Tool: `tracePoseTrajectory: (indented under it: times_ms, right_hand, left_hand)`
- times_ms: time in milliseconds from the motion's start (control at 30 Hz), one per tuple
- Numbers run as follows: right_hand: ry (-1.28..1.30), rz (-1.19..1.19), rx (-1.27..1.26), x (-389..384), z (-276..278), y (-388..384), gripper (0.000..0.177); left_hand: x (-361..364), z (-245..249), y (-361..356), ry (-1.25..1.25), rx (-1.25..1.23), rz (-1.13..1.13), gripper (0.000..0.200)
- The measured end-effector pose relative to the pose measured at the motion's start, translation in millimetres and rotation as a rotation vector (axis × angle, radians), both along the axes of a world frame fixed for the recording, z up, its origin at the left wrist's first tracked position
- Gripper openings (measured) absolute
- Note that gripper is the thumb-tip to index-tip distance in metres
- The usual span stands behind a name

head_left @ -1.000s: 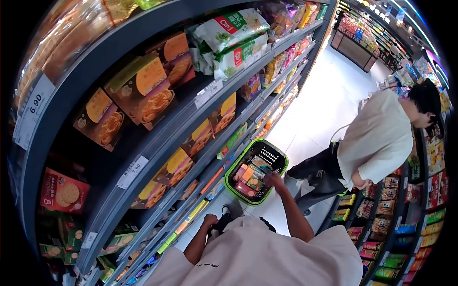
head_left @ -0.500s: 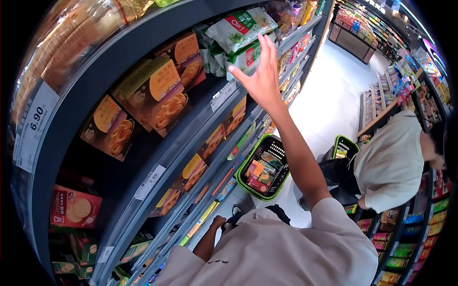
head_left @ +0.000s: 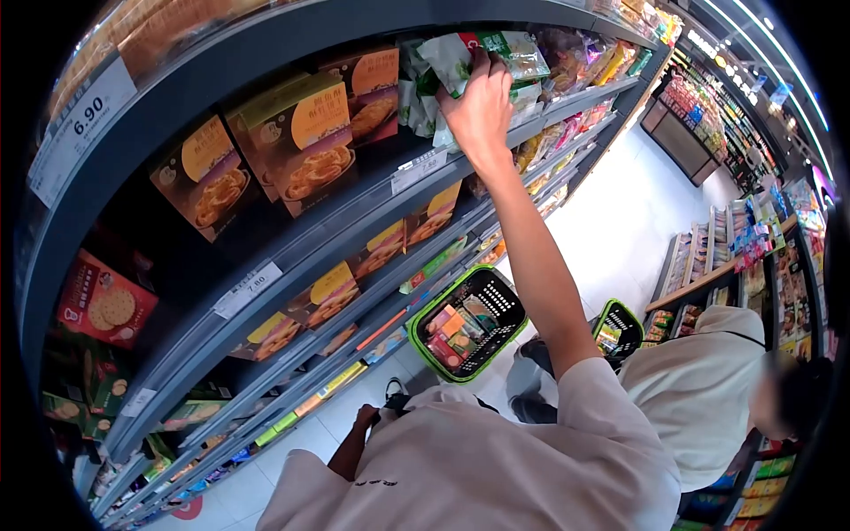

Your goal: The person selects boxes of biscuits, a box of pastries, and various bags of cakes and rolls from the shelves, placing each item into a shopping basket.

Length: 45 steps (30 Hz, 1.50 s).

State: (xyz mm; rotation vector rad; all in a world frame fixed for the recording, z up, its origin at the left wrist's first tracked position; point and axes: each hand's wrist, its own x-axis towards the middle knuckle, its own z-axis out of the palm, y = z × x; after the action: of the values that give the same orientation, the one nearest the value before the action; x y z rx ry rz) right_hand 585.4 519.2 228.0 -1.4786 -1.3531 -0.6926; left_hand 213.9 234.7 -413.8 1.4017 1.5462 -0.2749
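Note:
My right hand (head_left: pixel 480 106) reaches up to a shelf, its fingers curled over a green and white snack bag (head_left: pixel 521 55). The bag lies on top of similar bags (head_left: pixel 416 106), partly behind the hand. Left of these stand brown-and-orange cookie boxes (head_left: pixel 314 142) with pastry pictures. Down by my waist is my left hand (head_left: pixel 366 416), small and dark, its fingers not clearly visible. On the floor below my right arm sits a black shopping basket (head_left: pixel 498 299) with a green rim, holding several colourful packages (head_left: pixel 452 332).
Shelf edges (head_left: pixel 328 226) with price tags (head_left: pixel 248 289) run along my left. A person in a light shirt (head_left: pixel 695 394) bends at the right, beside another green-rimmed basket (head_left: pixel 618 327). A red cracker box (head_left: pixel 106 301) stands farther down the shelf.
My right hand has gone from spread fingers in front of the bags to a grip on the top one. The view has shifted, and the other person appears lower.

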Motion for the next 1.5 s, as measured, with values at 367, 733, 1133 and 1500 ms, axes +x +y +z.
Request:
tracePoseTrajectory:
  times_ms: [367, 733, 1133, 1500]
  right_hand:
    - [0.083, 0.176, 0.086, 28, 7, -45, 0.050]
    - [0.570, 0.655, -0.099, 37, -63, -91, 0.096]
    - [1.288, 0.633, 0.221, 91, -90, -32, 0.041]
    - [1.692, 1.113, 0.173, 133, -145, -15, 0.053]
  left_hand:
    - [1, -18, 1, 0.013, 0.011, -0.040, 0.042]
    - [5, -29, 7, -0.002, 0.033, -0.123, 0.048]
    - [-4, -16, -6, -0.009, -0.005, -0.066, 0.042]
    - [-20, -9, -21, -0.025, 0.021, -0.046, 0.043]
